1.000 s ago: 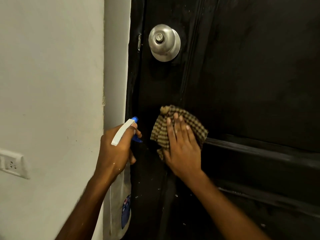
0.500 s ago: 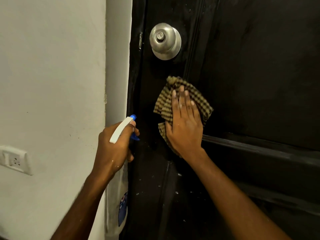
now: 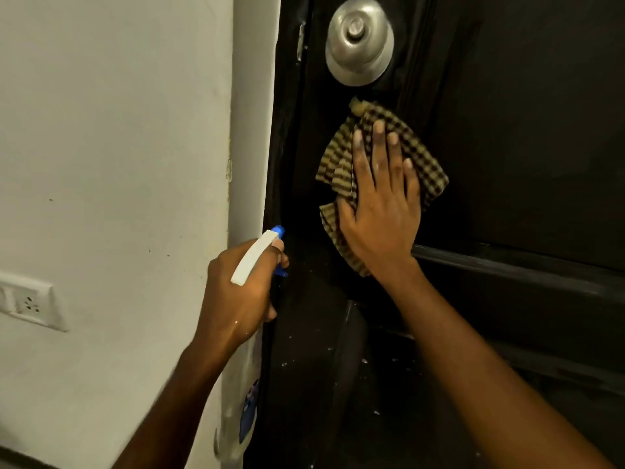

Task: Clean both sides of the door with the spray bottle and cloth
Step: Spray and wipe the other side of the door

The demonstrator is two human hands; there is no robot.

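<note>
A black panelled door fills the right of the view, with a silver round knob near the top. My right hand presses a brown checked cloth flat against the door just below the knob, fingers straight. My left hand grips the neck of a spray bottle with a white and blue trigger head, close to the door's left edge. The clear bottle body with a blue label hangs below my wrist, partly hidden.
A white wall and door frame stand to the left. A white wall socket sits low on the wall. A raised horizontal moulding crosses the door below the cloth. White specks dot the lower door.
My right hand has slid the cloth upward along the door toward the knob. My left hand with the bottle has stayed about where it was.
</note>
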